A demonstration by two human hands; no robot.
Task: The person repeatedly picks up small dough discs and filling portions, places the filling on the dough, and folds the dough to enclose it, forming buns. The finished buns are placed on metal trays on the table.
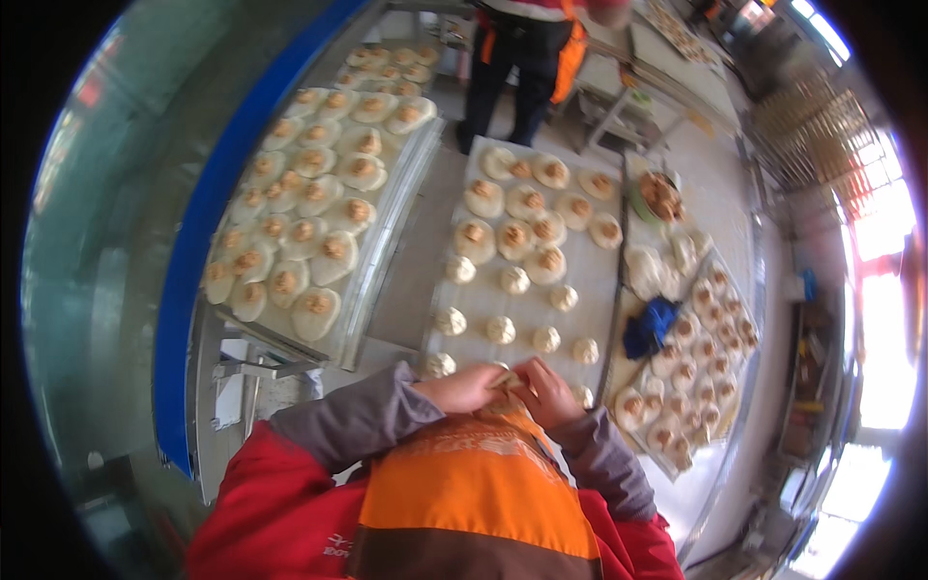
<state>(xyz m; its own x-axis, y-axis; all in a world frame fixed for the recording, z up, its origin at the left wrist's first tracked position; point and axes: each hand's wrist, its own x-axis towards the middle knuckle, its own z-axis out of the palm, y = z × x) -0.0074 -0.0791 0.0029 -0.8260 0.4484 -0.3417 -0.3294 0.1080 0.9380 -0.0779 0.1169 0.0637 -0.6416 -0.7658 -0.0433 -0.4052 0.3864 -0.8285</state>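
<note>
From my end of the feed, I have the left hand (462, 390) and the right hand (549, 394) meeting at the near edge of the middle table (599, 319), just in front of the apron (474, 483). Their fingertips are drawn together and, as far as I can tell, both clamp one small dough piece (506, 380). The fingers hide most of it, so I can't make out how far its rim is closed.

Just beyond my knuckles sit the closed buns (500, 330), pleated and spaced apart; farther off on the same surface lie the open rounds (544, 263), flat, each with a tan mound of filling on it. From that, I judge the step in hand to be gathering and pinching the edge over the filling.

As I read it, the next move calls for small, even pinches: the left hand steadying the base, the right fingers bringing the folds to the centre, without tearing the dough or squeezing filling into the seam. Once sealed, a bun would need a gap among its neighbours on the near part. More filled rounds (332, 255) wait on the left table (391, 246), well apart from my hands.
</note>
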